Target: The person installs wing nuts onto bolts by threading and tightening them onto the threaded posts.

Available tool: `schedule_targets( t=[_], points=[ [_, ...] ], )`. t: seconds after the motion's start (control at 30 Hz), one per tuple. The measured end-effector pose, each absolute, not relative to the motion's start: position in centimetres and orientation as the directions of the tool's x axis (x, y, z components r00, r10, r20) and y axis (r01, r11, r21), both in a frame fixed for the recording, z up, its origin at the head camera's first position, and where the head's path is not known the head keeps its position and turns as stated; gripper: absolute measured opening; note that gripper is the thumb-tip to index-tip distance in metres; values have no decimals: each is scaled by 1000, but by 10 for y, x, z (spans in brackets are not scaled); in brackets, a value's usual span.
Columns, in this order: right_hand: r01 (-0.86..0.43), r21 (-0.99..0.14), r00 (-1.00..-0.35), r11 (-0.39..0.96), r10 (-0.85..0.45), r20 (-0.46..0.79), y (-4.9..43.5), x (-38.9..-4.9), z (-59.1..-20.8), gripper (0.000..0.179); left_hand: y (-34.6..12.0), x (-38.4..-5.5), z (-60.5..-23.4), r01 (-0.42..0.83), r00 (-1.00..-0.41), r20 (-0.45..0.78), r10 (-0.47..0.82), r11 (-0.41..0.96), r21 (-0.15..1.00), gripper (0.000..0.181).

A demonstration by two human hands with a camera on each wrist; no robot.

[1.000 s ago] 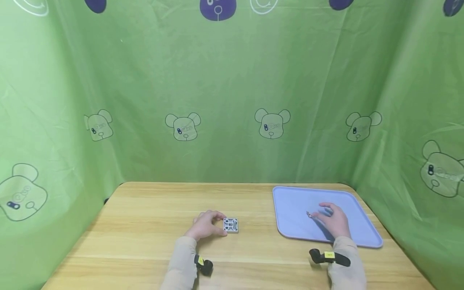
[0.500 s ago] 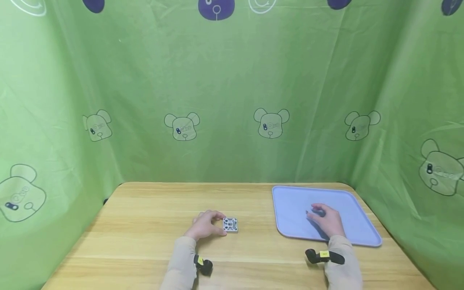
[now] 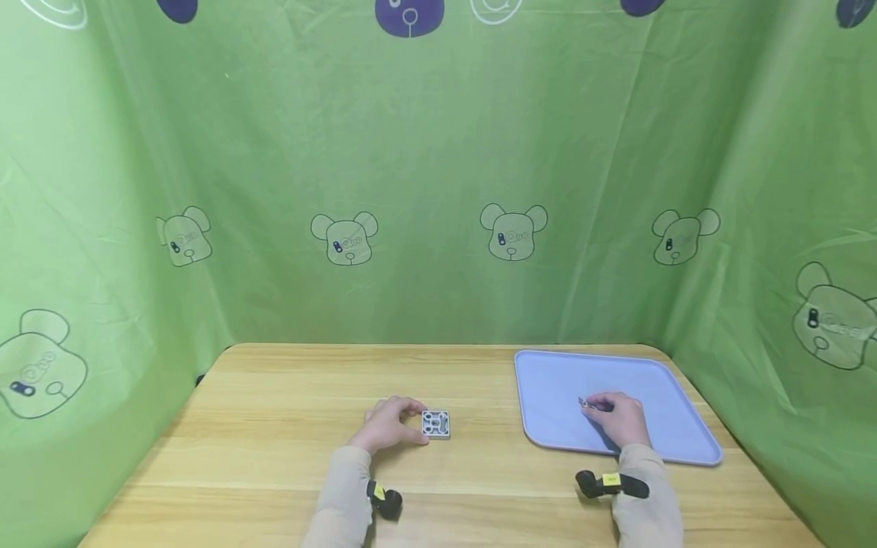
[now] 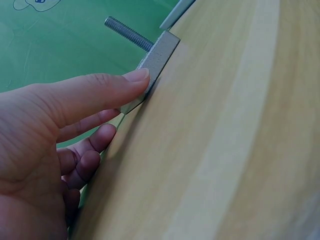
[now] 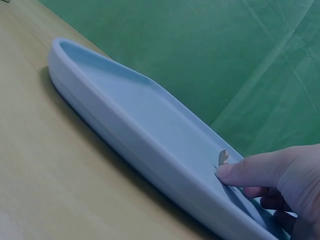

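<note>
My left hand (image 3: 387, 426) grips a square grey metal block (image 3: 436, 425) by its edges, thumb on the near side. Several holes and recesses show in the block's top. From its face a threaded metal rod (image 4: 127, 32) sticks out in the left wrist view. Over on the blue tray (image 3: 548, 365), my right hand (image 3: 622, 420) pinches a small silver metal piece (image 5: 223, 156) between thumb and forefinger. A flat rounded end of that piece shows above the thumb in the right wrist view; the rest is hidden by the fingers.
The tray has a raised rim (image 5: 135, 131) and stands at the right of the wooden table (image 3: 308, 380). A green curtain (image 3: 438, 297) hangs behind the table and along both sides. Each sleeve carries a strapped-on black camera (image 3: 390, 504).
My right hand has moved slightly left over the tray, and its thumb and forefinger have closed on the small metal piece. The left hand and the block have stayed where they were.
</note>
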State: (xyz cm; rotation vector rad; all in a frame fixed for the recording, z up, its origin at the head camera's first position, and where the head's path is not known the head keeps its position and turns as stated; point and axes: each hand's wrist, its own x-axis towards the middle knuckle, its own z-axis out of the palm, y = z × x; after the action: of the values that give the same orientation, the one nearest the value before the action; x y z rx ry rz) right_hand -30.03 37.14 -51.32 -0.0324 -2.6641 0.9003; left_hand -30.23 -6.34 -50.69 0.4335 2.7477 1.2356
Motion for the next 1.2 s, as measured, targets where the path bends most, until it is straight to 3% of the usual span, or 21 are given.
schedule_targets(
  t=[0.7,1.2],
  points=[
    [-61,-609,-935,791,168,312,371,-299,-511,15,-63,-301,-509,220,-954,29,297,637,739,53],
    [-134,-626,-911,768,153,384,359,-299,-479,19,-63,-301,-505,222,-954,31,297,633,742,53]
  ],
)
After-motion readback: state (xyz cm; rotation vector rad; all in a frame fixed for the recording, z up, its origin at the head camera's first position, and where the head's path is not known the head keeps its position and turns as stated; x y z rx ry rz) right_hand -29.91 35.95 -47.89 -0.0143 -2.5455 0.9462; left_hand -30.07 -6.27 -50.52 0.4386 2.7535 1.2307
